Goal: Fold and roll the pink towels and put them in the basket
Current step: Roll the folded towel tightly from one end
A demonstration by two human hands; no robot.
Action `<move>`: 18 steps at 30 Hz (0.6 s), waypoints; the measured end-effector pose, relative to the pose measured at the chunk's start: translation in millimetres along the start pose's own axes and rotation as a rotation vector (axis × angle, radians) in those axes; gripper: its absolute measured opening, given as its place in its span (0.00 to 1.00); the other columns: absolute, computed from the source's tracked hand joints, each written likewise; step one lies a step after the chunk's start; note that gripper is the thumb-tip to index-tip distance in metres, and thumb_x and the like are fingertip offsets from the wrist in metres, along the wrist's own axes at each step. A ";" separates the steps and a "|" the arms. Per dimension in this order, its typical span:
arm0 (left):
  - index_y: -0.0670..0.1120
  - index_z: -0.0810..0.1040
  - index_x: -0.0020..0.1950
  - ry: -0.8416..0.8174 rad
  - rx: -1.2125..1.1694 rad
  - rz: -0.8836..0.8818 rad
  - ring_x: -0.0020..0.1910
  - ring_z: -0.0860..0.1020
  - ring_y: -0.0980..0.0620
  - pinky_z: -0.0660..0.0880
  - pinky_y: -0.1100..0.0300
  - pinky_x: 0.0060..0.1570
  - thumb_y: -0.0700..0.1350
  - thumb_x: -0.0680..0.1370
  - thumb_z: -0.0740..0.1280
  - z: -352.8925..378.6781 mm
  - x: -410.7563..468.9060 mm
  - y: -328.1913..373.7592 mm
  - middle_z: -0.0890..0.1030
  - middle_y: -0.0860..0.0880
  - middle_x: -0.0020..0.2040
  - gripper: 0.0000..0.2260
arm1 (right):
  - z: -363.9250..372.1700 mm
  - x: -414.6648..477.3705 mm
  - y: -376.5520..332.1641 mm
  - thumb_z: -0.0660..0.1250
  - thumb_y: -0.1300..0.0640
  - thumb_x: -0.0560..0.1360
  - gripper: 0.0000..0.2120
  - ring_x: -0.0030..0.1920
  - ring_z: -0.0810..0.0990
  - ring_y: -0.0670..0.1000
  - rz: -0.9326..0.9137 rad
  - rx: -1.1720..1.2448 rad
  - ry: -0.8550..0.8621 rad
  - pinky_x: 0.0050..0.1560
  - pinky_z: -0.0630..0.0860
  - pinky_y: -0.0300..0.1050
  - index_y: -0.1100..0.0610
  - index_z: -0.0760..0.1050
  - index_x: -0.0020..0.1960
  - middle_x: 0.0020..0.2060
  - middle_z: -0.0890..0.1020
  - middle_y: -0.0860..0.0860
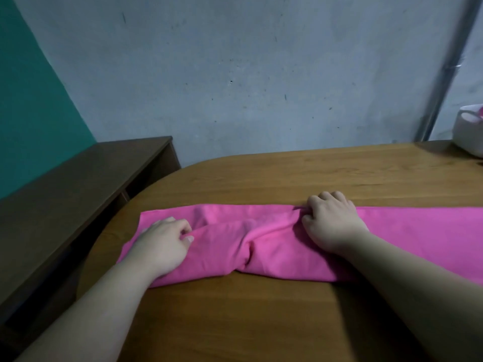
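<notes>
A pink towel (235, 246) lies folded lengthwise across the wooden table (261, 173), running off the right edge of view. Its middle is bunched into creases. My left hand (162, 244) sits near the towel's left end and pinches a fold of cloth between thumb and fingers. My right hand (329, 220) rests on the towel's far edge to the right of centre, fingers curled into the cloth and gripping it. A white basket (465, 137) stands at the table's far right corner, cut off by the frame, with something pink showing at its rim.
A dark wooden bench or low shelf (78, 184) runs along the left beside the table. A grey wall stands close behind the table, with a teal wall at left and a metal pipe (441, 74) at right.
</notes>
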State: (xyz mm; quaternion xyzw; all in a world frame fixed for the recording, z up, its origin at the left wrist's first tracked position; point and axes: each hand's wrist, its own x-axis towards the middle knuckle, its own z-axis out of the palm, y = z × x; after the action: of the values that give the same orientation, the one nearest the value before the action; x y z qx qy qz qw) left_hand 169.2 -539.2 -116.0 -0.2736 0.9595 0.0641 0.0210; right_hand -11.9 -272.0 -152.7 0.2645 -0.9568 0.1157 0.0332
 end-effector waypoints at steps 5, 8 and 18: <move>0.55 0.73 0.45 0.027 -0.057 0.018 0.45 0.75 0.54 0.69 0.55 0.44 0.51 0.83 0.61 -16.2 10.4 -10.6 0.77 0.55 0.45 0.08 | 0.7 0.7 1.2 0.54 0.45 0.79 0.14 0.62 0.69 0.58 -0.001 0.026 -0.004 0.64 0.68 0.55 0.53 0.72 0.55 0.57 0.76 0.53; 0.53 0.75 0.46 0.099 -0.028 0.080 0.45 0.76 0.52 0.68 0.56 0.42 0.49 0.83 0.62 -44.3 23.2 -9.8 0.78 0.54 0.45 0.07 | 1.3 0.8 1.2 0.54 0.45 0.79 0.13 0.62 0.69 0.57 0.001 0.028 -0.001 0.63 0.68 0.55 0.52 0.71 0.54 0.57 0.76 0.53; 0.57 0.71 0.47 -0.009 0.177 0.195 0.60 0.73 0.49 0.65 0.51 0.59 0.49 0.83 0.61 -14.3 105.9 0.3 0.74 0.55 0.51 0.06 | -2.4 11.6 3.6 0.54 0.46 0.79 0.11 0.62 0.69 0.56 0.019 0.005 -0.080 0.62 0.68 0.54 0.50 0.71 0.53 0.56 0.78 0.50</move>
State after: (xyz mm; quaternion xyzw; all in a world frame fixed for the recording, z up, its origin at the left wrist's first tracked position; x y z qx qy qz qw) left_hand 79.1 -596.2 -109.9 -0.1760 0.9833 -0.0181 0.0429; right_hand -23.7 -274.1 -149.7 0.2600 -0.9595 0.1078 -0.0071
